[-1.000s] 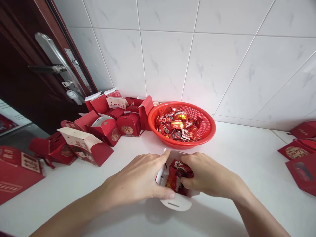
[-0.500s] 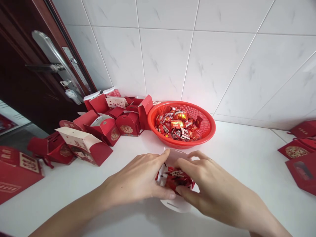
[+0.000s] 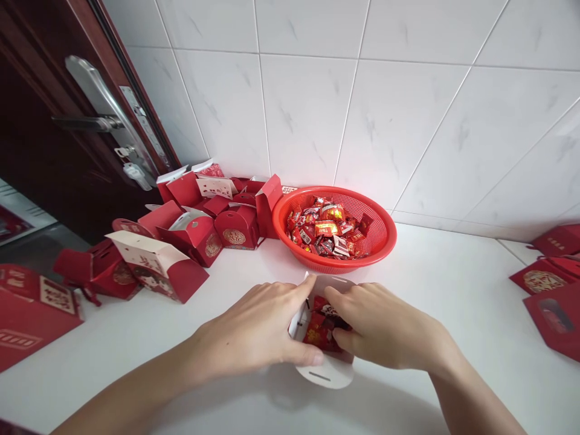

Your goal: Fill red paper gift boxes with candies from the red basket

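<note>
The left hand [image 3: 261, 325] grips the near-left side of a small open card box, white inside with a rounded, slotted flap [image 3: 321, 376], its thumb lying over the flap's edge and its fingers along the far side. The right hand [image 3: 387, 323] has its fingertips down in the box, among small packets in shiny red wrappers [image 3: 318, 331]; whether they pinch one or only press, I cannot tell. The box sits in front of the person, near the basket.

The step in hand looks like settling the packets inside the box; the next move would seem to call for drawing the right fingers out while the left steadies the card.

Just beyond, a round red plastic mesh basket [image 3: 333, 264] holds more wrapped packets [image 3: 327, 228]. Red printed card boxes [image 3: 199, 238] crowd the white surface [image 3: 446, 275] to the left, others [image 3: 555, 314] lie far right. Behind rises a white marbled tile wall [image 3: 408, 127]; at left, a dark red-brown door [image 3: 34, 130] bears a silver handle [image 3: 103, 90] and hanging keys [image 3: 136, 175].
</note>
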Tool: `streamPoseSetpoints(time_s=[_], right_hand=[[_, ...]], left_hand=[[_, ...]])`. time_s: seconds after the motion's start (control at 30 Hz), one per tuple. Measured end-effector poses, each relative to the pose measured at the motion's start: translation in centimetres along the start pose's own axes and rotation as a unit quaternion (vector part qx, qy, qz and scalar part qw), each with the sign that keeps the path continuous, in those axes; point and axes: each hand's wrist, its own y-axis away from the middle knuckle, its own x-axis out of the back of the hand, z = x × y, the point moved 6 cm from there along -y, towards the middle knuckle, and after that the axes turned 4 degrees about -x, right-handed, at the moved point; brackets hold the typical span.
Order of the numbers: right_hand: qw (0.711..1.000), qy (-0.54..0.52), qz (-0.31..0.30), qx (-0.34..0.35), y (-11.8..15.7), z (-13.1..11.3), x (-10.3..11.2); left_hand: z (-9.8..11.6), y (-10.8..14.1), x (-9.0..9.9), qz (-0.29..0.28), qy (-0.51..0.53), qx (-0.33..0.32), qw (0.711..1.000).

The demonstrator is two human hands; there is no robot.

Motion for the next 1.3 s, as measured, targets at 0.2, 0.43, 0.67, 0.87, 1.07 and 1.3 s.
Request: streamPoseSetpoints(time_s=[0.2,0.43,0.67,0.87,1.07,1.3], right_hand=[[0.997,-0.067,0.034,-0.036,-0.1,1.0,0.5],[0.998,0.011,0.063,0.015,0.3,-0.5,-0.2],[0.983,0.095,-0.123,0.094,-1.2,-2.7,-0.8],[0.956,0.146,-0.210,0.143,-3.4,-3.6,-1.4],[0.937,0.170,-0.281,0.116,-3.9,-4.2,-1.7],[0.970,0.145,-0.169,0.094,-2.7,-3.0,-0.6]], left_hand=[[0.5,0.0,0.0,-0.011,0.000,0.002,1.000],[0.2,0.0,0.1,-0.014,0.001,0.025,1.000],[0.4,-0.1,-0.1,-0.015,0.012,0.005,1.000],[0.6,0.0,-0.1,-0.002,0.006,0.013,1.000],[1.2,0.1,-0.1,-0.014,-0.008,0.002,1.000],[1.3,0.4,-0.2,-0.004,-0.003,-0.008,1.000]])
